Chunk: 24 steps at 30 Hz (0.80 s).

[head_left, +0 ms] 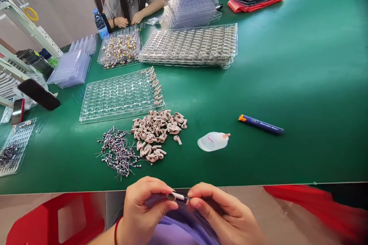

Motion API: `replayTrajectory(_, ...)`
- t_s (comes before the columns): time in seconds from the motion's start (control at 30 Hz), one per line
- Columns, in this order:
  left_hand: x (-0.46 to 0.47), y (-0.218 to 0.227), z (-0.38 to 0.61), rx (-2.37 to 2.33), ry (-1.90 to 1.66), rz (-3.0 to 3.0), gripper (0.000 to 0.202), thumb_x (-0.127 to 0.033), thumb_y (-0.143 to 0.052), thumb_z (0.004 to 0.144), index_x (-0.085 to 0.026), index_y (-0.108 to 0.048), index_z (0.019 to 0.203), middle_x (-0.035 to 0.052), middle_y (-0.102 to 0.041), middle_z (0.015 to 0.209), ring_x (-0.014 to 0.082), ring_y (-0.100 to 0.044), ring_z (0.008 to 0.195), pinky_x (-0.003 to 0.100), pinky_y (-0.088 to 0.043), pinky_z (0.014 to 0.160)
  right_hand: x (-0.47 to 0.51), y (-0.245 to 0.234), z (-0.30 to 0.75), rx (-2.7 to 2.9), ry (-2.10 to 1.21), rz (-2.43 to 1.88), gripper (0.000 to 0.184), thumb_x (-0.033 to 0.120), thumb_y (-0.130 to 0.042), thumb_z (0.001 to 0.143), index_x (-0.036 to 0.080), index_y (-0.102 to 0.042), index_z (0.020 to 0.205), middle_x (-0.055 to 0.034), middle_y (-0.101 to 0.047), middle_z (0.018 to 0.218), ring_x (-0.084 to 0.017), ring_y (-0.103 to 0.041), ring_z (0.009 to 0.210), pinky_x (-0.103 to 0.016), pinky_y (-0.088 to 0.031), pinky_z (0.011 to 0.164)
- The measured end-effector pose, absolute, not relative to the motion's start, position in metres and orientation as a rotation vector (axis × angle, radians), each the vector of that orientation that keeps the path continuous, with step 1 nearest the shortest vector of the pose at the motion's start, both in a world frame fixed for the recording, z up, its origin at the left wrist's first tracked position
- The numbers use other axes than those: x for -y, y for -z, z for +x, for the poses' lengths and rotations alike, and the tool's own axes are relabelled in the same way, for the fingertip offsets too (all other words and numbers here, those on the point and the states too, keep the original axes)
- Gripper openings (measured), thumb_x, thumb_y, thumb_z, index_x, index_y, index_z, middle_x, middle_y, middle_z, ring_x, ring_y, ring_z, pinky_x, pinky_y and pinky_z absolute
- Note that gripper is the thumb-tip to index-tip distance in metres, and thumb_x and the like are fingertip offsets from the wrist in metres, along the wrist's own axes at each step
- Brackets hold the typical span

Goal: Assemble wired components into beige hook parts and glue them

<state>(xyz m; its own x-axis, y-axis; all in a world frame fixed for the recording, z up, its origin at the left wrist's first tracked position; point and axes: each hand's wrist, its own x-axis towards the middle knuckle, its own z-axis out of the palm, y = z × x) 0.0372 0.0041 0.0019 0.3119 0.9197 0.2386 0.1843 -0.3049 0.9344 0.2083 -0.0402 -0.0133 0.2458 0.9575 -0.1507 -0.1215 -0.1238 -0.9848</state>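
Note:
Just off the table's near edge, my left hand [145, 206] pinches a pale earbud shell [176, 196] between thumb and forefinger, its round opening turned towards me. My right hand [222, 210] is closed at the end of the stem, its fingertips on a small dark part with thin leads [185, 199]. How far that part sits inside the stem I cannot tell. On the table ahead lie a heap of beige earbud shells [153, 128] and, left of it, a pile of small wired components [117, 151].
A clear moulded tray [120, 93] has shells along its right side. Behind stand filled trays [189, 44] and a stack of clear trays [195, 0]. A small translucent bottle [212, 141] and a blue pen-shaped tool [263, 124] lie right. A person [132, 4] sits opposite.

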Motion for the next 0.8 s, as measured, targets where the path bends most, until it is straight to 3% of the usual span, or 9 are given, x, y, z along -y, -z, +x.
replayTrajectory(0.53, 0.0, 0.001, 0.033, -1.085, -1.039, 1.496, 0.017, -0.019, -0.07, 0.083, -0.023, -0.072, 0.1, 0.0031, -0.068, 0.081, 0.014, -0.066, 0.07, 0.023, -0.055, 0.065, 0.043, 0.015, 0.214, 0.866, -1.121, -1.375, 0.033, 0.054, -0.072, 0.077, 0.022, -0.07, 0.071, -0.0006, -0.064, 0.059, -0.013, -0.061, 0.052, -0.017, -0.052, 0.049)
replayTrajectory(0.67, -0.004, 0.008, 0.035, -1.115, -0.909, 1.48, 0.012, -0.024, -0.067, 0.085, -0.02, -0.078, 0.088, 0.0044, -0.063, 0.076, 0.0126, -0.061, 0.065, 0.021, -0.05, 0.058, 0.043, 0.014, 0.213, 0.84, -1.119, -1.337, 0.031, 0.052, -0.071, 0.079, 0.022, -0.07, 0.074, -0.0003, -0.064, 0.063, -0.013, -0.062, 0.052, -0.017, -0.053, 0.05)
replayTrajectory(0.8, -0.005, 0.01, 0.042, -1.074, -0.744, 1.388, 0.022, -0.039, -0.078, 0.076, -0.019, -0.08, 0.084, 0.0052, -0.062, 0.073, 0.0128, -0.058, 0.063, 0.022, -0.047, 0.056, 0.042, 0.018, 0.21, 0.942, -1.115, -1.278, 0.031, 0.05, -0.068, 0.083, 0.021, -0.07, 0.074, -0.002, -0.065, 0.065, -0.013, -0.061, 0.053, -0.018, -0.053, 0.05)
